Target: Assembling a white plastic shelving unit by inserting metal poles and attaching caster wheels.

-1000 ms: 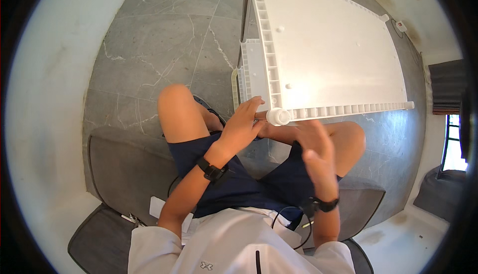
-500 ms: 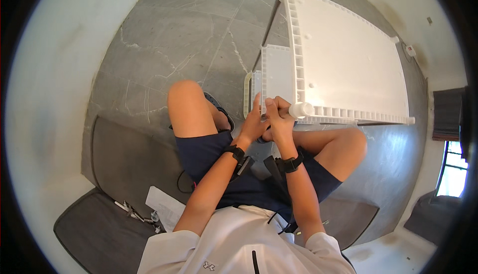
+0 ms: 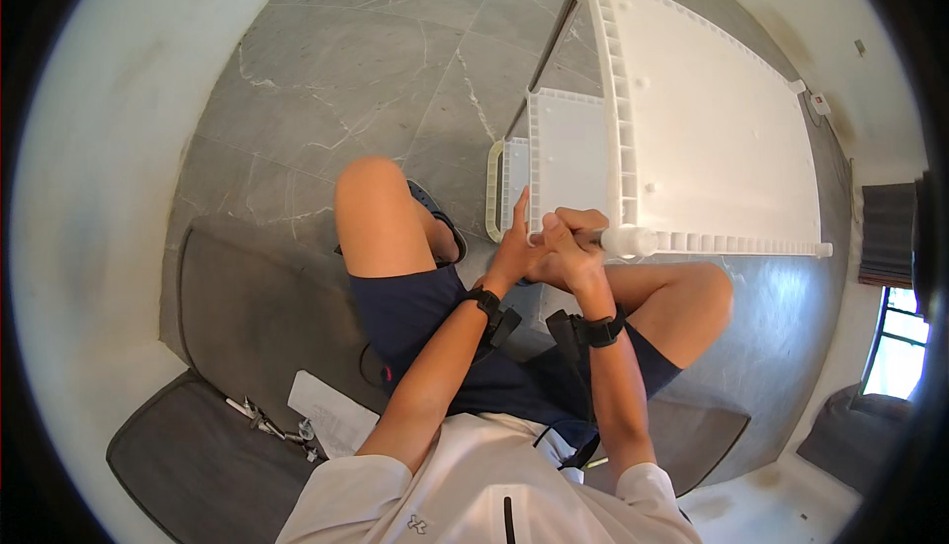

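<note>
A white plastic shelf rack point(image 3: 717, 124) stands in front of me to the right, with grey tube legs between its tiers. My right hand point(image 3: 576, 252) is closed around the near grey leg point(image 3: 590, 240), just beside the white corner socket point(image 3: 629, 241) of the largest panel. Left of it, my left hand point(image 3: 514, 253) grips the near corner of the middle shelf point(image 3: 568, 149). Its index finger points up along that shelf's edge, while the right hand partly covers the other fingers. The far leg point(image 3: 552, 55) joins the panels on the other side.
My bent knees flank the work. A grey folding mat point(image 3: 262, 297) lies beneath me. At my left are a paper sheet point(image 3: 331, 414) and several small metal parts point(image 3: 272, 423). A cream-rimmed piece point(image 3: 494, 188) sits at the rack's far end. Walls rise left and right.
The rack's large panel has shifted slightly right, baring more of the near leg by its corner socket. Both hands have moved a little right, the right one also slightly lower.
</note>
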A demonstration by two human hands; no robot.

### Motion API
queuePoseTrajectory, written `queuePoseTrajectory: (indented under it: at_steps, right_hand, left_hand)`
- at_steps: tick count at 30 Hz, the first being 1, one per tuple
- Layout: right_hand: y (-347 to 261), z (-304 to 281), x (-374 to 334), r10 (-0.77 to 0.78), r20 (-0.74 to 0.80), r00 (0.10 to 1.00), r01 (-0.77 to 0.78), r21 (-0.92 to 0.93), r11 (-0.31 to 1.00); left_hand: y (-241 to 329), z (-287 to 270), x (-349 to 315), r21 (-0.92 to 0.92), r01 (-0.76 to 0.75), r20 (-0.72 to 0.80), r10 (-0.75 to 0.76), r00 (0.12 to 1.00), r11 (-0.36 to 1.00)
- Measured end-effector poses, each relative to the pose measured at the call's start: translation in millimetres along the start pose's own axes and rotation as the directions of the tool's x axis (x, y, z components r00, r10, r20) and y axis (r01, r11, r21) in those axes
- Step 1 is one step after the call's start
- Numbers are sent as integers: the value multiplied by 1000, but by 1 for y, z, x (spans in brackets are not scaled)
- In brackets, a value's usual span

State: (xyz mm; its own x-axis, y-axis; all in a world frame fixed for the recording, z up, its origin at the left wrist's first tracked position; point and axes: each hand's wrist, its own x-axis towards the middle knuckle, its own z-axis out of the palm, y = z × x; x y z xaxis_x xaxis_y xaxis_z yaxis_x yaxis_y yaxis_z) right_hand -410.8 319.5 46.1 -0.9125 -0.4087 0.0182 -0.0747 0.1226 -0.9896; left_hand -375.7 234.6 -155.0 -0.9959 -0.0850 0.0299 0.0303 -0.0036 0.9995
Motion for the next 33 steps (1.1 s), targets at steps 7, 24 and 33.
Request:
queuePoseTrajectory:
  at_steps: [7, 24, 33]
  right_hand:
    - [1, 4, -1, 121, -29, 992, -116, 127, 985]
    - [-14, 1, -4, 61, -52, 997, -56, 93, 994]
    - [1, 43, -12, 13, -473, 881, 105, 223, 969]
  left_hand:
    - [8, -3, 1, 39, -97, -62, 100, 993, 995]
    - [64, -10, 1, 332, -127, -120, 176, 977, 935]
    - [75, -4, 2, -84, 112, -78, -119, 990, 990]
